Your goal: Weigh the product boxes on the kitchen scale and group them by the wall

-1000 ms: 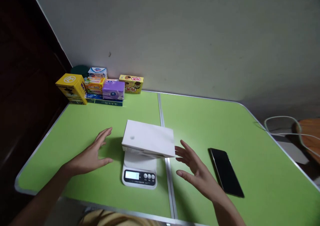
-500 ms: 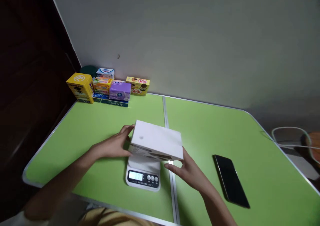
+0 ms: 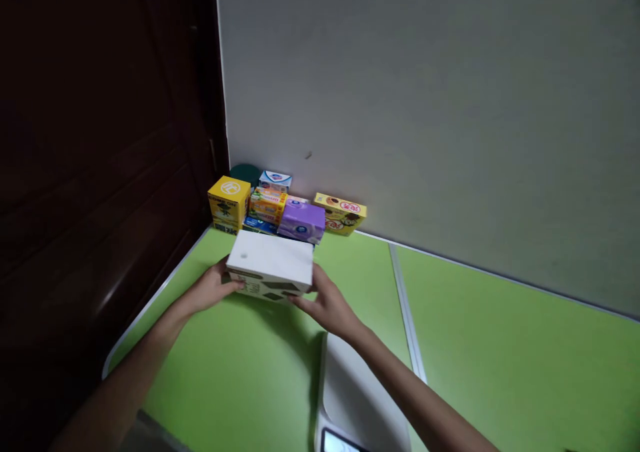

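Observation:
Between my two hands is a white box (image 3: pixel 273 255) with dark printed shapes on its front side. My left hand (image 3: pixel 213 285) grips its left end, thumb on the front. My right hand (image 3: pixel 325 302) closes on the right end, thumb along the lower front edge. Just behind the white box stand a purple box (image 3: pixel 303 223) and other small packages. A white digital kitchen scale (image 3: pixel 363 389) lies nearer, partly under my right forearm, with its display cut off by the lower picture edge.
At the back left corner are a yellow cube-shaped box (image 3: pixel 229 205), an orange-yellow package (image 3: pixel 267 205), a blue-white box (image 3: pixel 276 180), a dark green round lid (image 3: pixel 245 174) and a yellow snack box (image 3: pixel 341 213). A wall bounds the green table (image 3: pixel 240 379) behind.
Both hands have carried the white box from over the scale to the far left, close to the row of packages. My view has turned left, and the phone is out of sight.

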Demonstrator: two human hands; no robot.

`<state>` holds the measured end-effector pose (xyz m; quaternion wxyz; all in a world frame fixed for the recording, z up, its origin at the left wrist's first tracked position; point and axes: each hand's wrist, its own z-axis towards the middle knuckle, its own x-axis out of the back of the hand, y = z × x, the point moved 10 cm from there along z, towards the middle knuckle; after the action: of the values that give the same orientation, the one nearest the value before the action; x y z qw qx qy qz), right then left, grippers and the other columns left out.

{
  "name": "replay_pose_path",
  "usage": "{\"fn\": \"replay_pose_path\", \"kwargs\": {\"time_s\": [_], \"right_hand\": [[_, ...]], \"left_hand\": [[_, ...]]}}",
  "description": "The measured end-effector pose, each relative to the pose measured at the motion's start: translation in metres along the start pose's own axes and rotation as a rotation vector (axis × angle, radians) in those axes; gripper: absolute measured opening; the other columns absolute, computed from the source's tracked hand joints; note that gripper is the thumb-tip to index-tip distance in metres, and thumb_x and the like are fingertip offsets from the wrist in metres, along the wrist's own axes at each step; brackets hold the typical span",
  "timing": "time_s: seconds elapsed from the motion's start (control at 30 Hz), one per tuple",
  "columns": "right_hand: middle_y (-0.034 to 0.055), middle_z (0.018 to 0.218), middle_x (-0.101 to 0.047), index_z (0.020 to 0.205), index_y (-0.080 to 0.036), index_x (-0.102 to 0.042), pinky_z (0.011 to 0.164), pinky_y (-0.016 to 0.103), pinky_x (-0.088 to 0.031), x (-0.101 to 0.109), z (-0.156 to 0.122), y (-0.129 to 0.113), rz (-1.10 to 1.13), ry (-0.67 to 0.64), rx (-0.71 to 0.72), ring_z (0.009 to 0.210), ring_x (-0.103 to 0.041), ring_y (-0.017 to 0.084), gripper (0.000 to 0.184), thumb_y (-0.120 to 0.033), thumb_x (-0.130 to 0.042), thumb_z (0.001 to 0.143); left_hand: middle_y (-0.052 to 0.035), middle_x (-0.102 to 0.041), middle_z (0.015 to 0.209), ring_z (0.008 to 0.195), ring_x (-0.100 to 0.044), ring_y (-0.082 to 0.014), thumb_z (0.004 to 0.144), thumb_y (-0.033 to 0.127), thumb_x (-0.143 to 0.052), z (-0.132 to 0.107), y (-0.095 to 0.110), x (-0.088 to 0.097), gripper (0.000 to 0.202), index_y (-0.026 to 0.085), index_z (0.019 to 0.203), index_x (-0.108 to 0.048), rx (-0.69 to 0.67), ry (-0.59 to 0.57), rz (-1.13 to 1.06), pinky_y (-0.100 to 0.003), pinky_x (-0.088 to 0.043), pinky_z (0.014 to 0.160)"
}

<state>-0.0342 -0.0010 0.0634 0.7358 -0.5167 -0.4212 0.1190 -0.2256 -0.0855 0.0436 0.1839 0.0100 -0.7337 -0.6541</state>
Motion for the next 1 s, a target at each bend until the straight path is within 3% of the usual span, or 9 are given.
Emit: {"fn": "replay_pose_path", "kwargs": {"time_s": [0.13,0.27,0.53,0.63,0.7,0.77,0.83,0.9,1.0], "right_hand": [[0.0141,0.128,-0.05,0.135,-0.018,-0.034,0.076,0.036,-0.052,-0.049,0.075,0.007,0.038,0.005,-0.008,0.079,-0.06,0.018,0.07,-0.025,-0.066,0.073],[0.0144,0.126,-0.051,0.133,-0.018,-0.035,0.074,0.037,-0.052,-0.077,0.119,0.013,0.046,0.056,-0.023,0.076,-0.058,0.018,0.07,-0.026,-0.067,0.072],[0.0159,0.132,-0.048,0.14,-0.021,-0.028,0.077,0.041,-0.052,-0.098,0.146,0.03,0.055,0.093,-0.088,0.074,-0.06,0.019,0.079,-0.026,-0.068,0.072],[0.0192,0.141,-0.038,0.143,-0.02,-0.022,0.08,0.043,-0.052,-0.097,0.135,0.036,0.078,0.023,-0.142,0.087,-0.063,0.023,0.086,-0.032,-0.07,0.072],[0.0206,0.142,-0.036,0.143,-0.019,-0.022,0.081,0.043,-0.053,-0.089,0.118,0.037,0.12,-0.031,-0.188,0.095,-0.063,0.025,0.085,-0.036,-0.068,0.074],[0.0187,0.137,-0.044,0.141,-0.02,-0.027,0.083,0.042,-0.053,-0.076,0.093,0.032,0.153,-0.081,-0.206,0.098,-0.063,0.024,0.075,-0.037,-0.064,0.078],[0.0152,0.128,-0.054,0.135,-0.021,-0.038,0.084,0.042,-0.053,-0.061,0.062,0.021,0.164,-0.144,-0.21,0.098,-0.064,0.022,0.06,-0.037,-0.06,0.082],[0.013,0.119,-0.061,0.127,-0.022,-0.048,0.086,0.043,-0.053,-0.047,0.028,0.01,0.178,-0.201,-0.233,0.098,-0.064,0.022,0.047,-0.04,-0.058,0.085],[0.0114,0.113,-0.066,0.12,-0.023,-0.056,0.09,0.043,-0.052,-0.024,-0.023,0.001,0.26,-0.2,-0.303,0.102,-0.063,0.024,0.039,-0.043,-0.058,0.086]], "left_hand": [[-0.0132,-0.07,0.107,0.11,-0.059,-0.0344,0.059,0.041,-0.072,0.031,-0.029,0.066,0.044,0.014,0.093,-0.063,0.056,0.165,-0.033,-0.049,-0.042,0.099],[-0.0135,-0.068,0.111,0.115,-0.056,-0.034,0.06,0.042,-0.069,0.058,-0.041,0.108,0.047,0.014,0.097,-0.06,0.037,0.265,-0.038,-0.049,-0.039,0.102],[-0.0086,-0.067,0.113,0.114,-0.058,-0.027,0.065,0.034,-0.06,0.091,-0.065,0.124,0.043,0.016,0.104,-0.056,0.031,0.352,-0.084,-0.04,-0.041,0.101],[-0.0109,-0.058,0.127,0.125,-0.048,-0.0272,0.068,0.03,-0.058,0.082,-0.069,0.123,0.049,0.018,0.115,-0.05,0.045,0.421,-0.083,-0.041,-0.036,0.106],[-0.0127,-0.044,0.141,0.134,-0.037,-0.0268,0.073,0.028,-0.055,0.062,-0.069,0.125,0.054,0.019,0.125,-0.042,0.055,0.539,-0.067,-0.043,-0.031,0.109],[-0.0122,-0.033,0.147,0.138,-0.029,-0.0257,0.077,0.027,-0.051,0.034,-0.066,0.12,0.056,0.022,0.13,-0.035,0.049,0.64,-0.035,-0.044,-0.028,0.111],[-0.011,-0.031,0.146,0.139,-0.028,-0.0247,0.08,0.026,-0.049,0.007,-0.06,0.1,0.053,0.024,0.131,-0.035,0.035,0.633,0.007,-0.045,-0.027,0.112],[-0.0096,-0.037,0.143,0.137,-0.033,-0.024,0.083,0.025,-0.045,-0.013,-0.056,0.062,0.047,0.026,0.129,-0.037,0.048,0.478,0.032,-0.046,-0.028,0.112],[-0.0092,-0.049,0.135,0.13,-0.043,-0.0238,0.086,0.025,-0.041,-0.042,-0.051,-0.013,0.037,0.025,0.123,-0.046,0.096,0.129,0.037,-0.047,-0.034,0.109]]}}
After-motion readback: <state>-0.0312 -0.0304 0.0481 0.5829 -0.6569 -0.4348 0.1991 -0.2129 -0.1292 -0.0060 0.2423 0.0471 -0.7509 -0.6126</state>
